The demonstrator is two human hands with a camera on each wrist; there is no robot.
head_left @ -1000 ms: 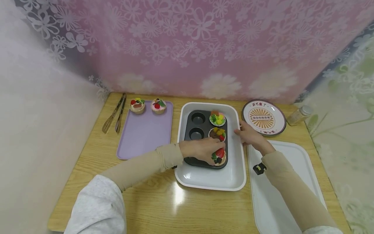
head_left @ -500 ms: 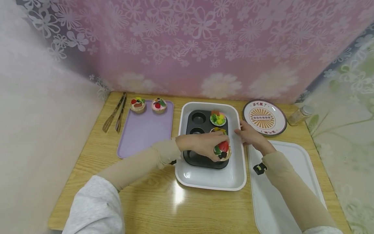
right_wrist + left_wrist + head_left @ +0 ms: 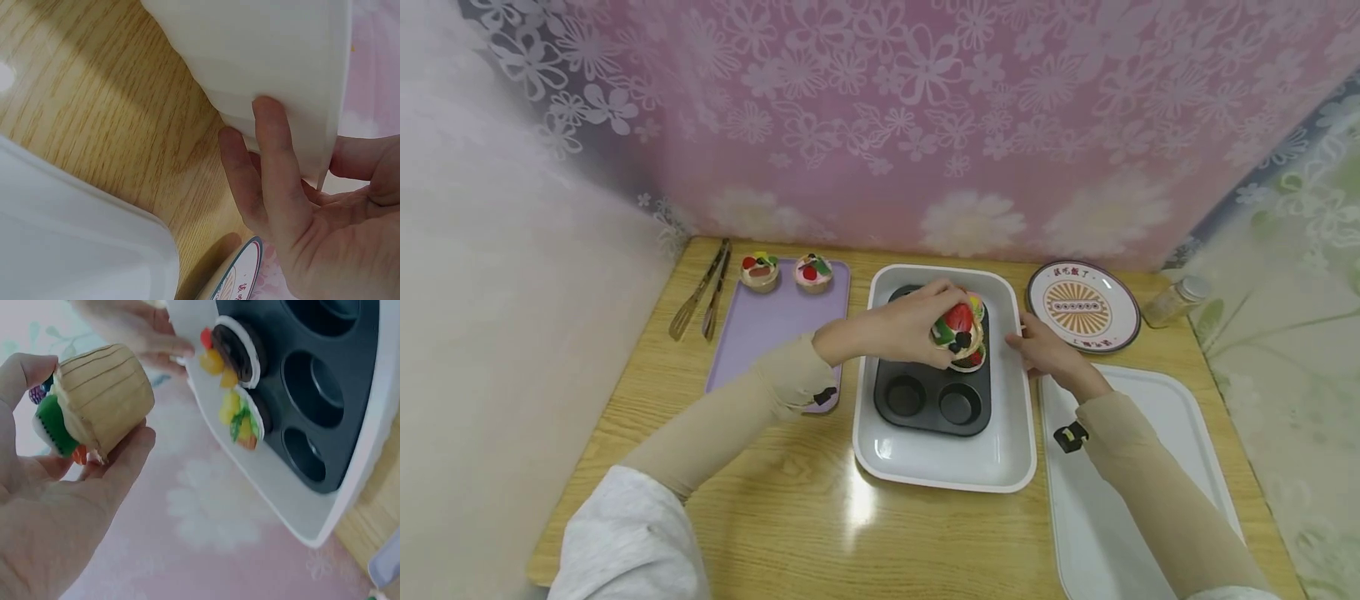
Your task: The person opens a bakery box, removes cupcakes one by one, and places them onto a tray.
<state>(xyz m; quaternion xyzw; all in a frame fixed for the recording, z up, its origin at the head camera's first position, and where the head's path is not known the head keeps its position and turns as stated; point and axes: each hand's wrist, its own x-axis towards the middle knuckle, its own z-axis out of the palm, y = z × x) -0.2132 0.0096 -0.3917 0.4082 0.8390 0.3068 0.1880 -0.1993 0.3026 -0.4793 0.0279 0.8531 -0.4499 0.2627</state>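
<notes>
My left hand point(image 3: 904, 323) grips a fruit tart point(image 3: 106, 403) topped with a strawberry, a green leaf and dark berries, held above the dark muffin tin point(image 3: 932, 400). In the left wrist view the tart is tilted on its side, its ridged crust facing the camera. Two more tarts sit in the tin: a chocolate one point(image 3: 234, 353) and one with yellow and green pieces point(image 3: 240, 419). The tin lies inside a deep white tray point(image 3: 943, 481). My right hand point(image 3: 312, 212) pinches that tray's right wall, thumb inside and fingers outside.
A purple tray point(image 3: 775, 333) on the left bears two tarts point(image 3: 813, 273) at its far end. Beside it lie tongs point(image 3: 703, 292). A patterned plate point(image 3: 1078, 307), a glass jar point(image 3: 1176, 302) and a flat white tray point(image 3: 1138, 475) are on the right.
My left hand has lifted the strawberry tart out of the tin's near right cup and carried it up and away from me. The right hand keeps its hold on the tray.
</notes>
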